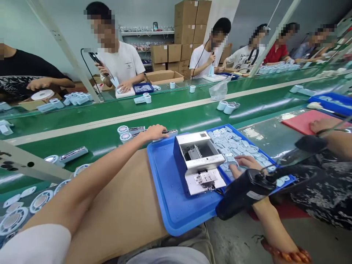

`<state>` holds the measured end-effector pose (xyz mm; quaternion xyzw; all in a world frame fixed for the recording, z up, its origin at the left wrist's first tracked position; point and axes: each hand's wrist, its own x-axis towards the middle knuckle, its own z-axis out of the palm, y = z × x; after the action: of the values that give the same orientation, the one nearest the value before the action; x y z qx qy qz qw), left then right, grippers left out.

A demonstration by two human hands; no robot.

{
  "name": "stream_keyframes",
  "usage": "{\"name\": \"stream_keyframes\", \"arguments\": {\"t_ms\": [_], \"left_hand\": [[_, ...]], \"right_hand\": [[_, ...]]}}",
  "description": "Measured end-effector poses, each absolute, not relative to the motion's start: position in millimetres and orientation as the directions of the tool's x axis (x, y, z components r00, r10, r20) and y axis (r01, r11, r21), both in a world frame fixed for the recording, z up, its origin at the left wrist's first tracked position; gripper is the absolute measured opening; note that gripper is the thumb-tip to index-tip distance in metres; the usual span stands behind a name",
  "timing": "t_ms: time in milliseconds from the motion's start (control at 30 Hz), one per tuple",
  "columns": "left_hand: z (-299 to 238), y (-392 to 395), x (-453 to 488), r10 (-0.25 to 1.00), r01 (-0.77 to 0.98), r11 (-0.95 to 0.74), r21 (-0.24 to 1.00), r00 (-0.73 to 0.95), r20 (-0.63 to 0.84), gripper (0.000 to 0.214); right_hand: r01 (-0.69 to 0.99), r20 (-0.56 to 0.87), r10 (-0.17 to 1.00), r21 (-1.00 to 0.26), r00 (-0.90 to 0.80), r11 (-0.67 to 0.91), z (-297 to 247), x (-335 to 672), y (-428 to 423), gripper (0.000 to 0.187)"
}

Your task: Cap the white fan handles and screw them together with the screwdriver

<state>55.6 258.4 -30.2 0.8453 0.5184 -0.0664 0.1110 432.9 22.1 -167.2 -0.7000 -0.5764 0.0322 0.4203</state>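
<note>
My left hand [156, 132] is at a shiny part [172, 132], my right hand [248, 162] among plastic pieces [224, 141]; either grip I cannot tell.

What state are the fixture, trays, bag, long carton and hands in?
Silvery metal fixture, top opening uncovered
Blue plastic tray beneath, bearing it
Blue plastic tray of pale-blue pieces, well filled
Clear plastic bag, crumpled on green belt
Long brown cardboard carton, open
Left hand, at silver-faced bar, grip unclear
Right hand, among pieces, grip unclear
</note>
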Motion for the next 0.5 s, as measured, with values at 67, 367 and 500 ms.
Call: {"name": "stream_keyframes", "arguments": {"t_ms": [67, 367, 500], "left_hand": [[-14, 258, 50, 0.863, 0.883, -0.459, 0.097, 0.469, -0.186, 0.044], [74, 240, -94, 0.960, 0.959, -0.279, -0.042, 0.278, -0.030, 0.045], [80, 217, -160, 0.991, 0.992, -0.053, -0.114, 0.038, -0.129, 0.041]], "right_hand": [[0.762, 0.395, 0.857, -0.647, 0.332, 0.003, -160, 435, 30, 0.051], [0.811, 0.298, 0.913, -0.583, 0.278, -0.057, -182, 432, 51, 0.040], [0.803, 0.355, 0.890, -0.595, 0.284, -0.019, -182, 428, 49, 0.034]]}}
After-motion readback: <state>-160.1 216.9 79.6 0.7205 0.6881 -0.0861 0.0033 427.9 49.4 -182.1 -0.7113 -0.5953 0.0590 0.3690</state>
